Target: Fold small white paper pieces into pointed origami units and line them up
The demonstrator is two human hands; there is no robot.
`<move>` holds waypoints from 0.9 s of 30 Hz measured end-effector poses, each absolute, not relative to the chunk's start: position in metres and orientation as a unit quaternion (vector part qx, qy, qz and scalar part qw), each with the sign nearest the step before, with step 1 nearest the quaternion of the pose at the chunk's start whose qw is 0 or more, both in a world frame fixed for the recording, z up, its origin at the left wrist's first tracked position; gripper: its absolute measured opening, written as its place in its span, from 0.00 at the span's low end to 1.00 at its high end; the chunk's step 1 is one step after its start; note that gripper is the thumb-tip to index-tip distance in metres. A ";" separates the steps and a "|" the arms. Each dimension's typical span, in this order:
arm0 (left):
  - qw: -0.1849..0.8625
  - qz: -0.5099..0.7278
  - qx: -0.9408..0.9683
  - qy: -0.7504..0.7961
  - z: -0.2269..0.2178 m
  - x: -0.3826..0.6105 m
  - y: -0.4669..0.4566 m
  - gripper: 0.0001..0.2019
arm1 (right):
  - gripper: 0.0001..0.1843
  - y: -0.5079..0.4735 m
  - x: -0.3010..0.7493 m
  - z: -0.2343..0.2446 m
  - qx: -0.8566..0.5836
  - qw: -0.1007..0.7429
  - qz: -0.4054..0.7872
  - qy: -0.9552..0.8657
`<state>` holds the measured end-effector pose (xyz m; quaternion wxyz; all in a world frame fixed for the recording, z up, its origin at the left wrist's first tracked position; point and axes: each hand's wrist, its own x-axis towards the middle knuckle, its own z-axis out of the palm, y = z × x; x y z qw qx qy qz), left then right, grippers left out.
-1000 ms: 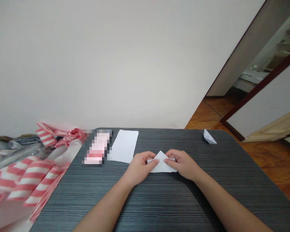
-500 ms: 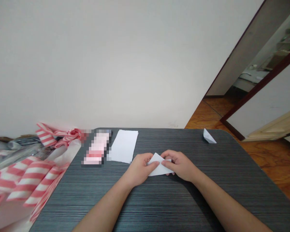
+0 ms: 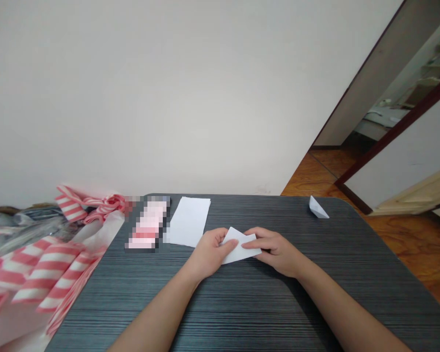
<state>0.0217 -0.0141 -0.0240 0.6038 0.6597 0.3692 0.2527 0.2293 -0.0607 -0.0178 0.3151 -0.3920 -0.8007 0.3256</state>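
Note:
A folded piece of white paper [image 3: 238,248] is held between my two hands over the middle of the dark table. My left hand [image 3: 209,252] grips its left side, thumb on top and fingers curled at the back edge. On the right side, my right hand [image 3: 276,250] pinches the paper, its thumb lying on the upper face and other fingers behind or beneath. Parts of the fingers are hidden by the paper. Beyond my left hand lies a stack of white paper sheets [image 3: 189,220]. A folded paper boat [image 3: 318,208] rests at the far right of the table.
Left of the stack, a flat pinkish object [image 3: 149,225], blurred by pixelation, lies on the dark wood-grain table [image 3: 220,313]. Red-and-white striped cloth [image 3: 47,274] is heaped off the left edge. A pale wall [image 3: 205,98] rises behind; a doorway and wooden floor [image 3: 407,239] are to the right.
The folded paper has shifted and tilted slightly, and its outline is now more four-sided than triangular. My right hand's fingers have moved over its right side. The stack and boat stay put.

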 end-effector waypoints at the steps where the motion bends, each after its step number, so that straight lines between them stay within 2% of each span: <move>1: 0.591 0.251 0.671 0.371 -0.024 0.022 -0.014 0.10 | 0.16 -0.060 0.230 -0.019 -0.392 0.313 0.325 -0.802; 8: 0.521 0.232 0.730 0.376 -0.027 0.019 -0.014 0.07 | 0.13 -0.059 0.233 -0.023 -0.401 0.299 0.324 -0.803; 16: 0.555 0.235 0.710 0.363 -0.024 0.021 -0.014 0.07 | 0.14 -0.060 0.232 -0.020 -0.402 0.273 0.341 -0.805; 23: 0.538 0.226 0.711 0.392 -0.017 0.021 -0.017 0.09 | 0.13 -0.060 0.232 -0.019 -0.418 0.262 0.330 -0.805; 27: 0.538 0.231 0.715 0.381 -0.018 0.021 -0.017 0.10 | 0.15 -0.061 0.228 -0.015 -0.409 0.259 0.340 -0.806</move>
